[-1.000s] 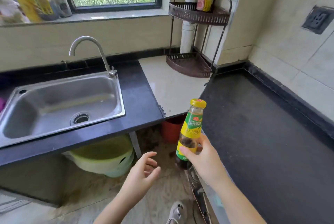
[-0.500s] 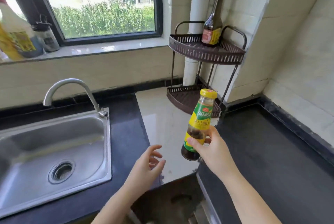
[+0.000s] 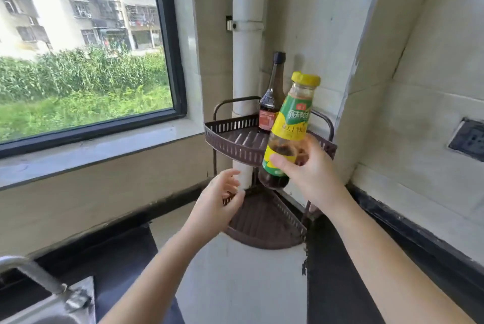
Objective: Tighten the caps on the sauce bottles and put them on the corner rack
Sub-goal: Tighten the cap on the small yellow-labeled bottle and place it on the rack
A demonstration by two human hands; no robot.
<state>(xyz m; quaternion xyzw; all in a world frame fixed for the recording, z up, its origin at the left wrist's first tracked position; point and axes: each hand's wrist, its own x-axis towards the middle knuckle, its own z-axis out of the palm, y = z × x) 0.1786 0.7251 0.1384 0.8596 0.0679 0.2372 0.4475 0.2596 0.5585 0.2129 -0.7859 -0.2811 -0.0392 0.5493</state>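
My right hand [image 3: 310, 169] grips a sauce bottle [image 3: 290, 124] with a yellow cap and a green and yellow label, held tilted just in front of the upper shelf of the brown corner rack [image 3: 230, 144]. A dark bottle [image 3: 271, 98] with a black cap and a red label stands at the back of that upper shelf. My left hand [image 3: 218, 200] hovers with fingers apart, below and left of the held bottle, in front of the rack's lower shelf [image 3: 264, 221], which has nothing on it.
A white pipe [image 3: 247, 35] runs up the corner behind the rack. A window [image 3: 83, 43] and its sill lie to the left. A steel tap [image 3: 34, 275] and sink edge sit at the bottom left. A wall socket [image 3: 468, 139] is on the right wall.
The view has moved in close to the corner rack. My right hand has carried the yellow-capped bottle up and forward to the upper shelf. My left hand followed, still holding nothing.
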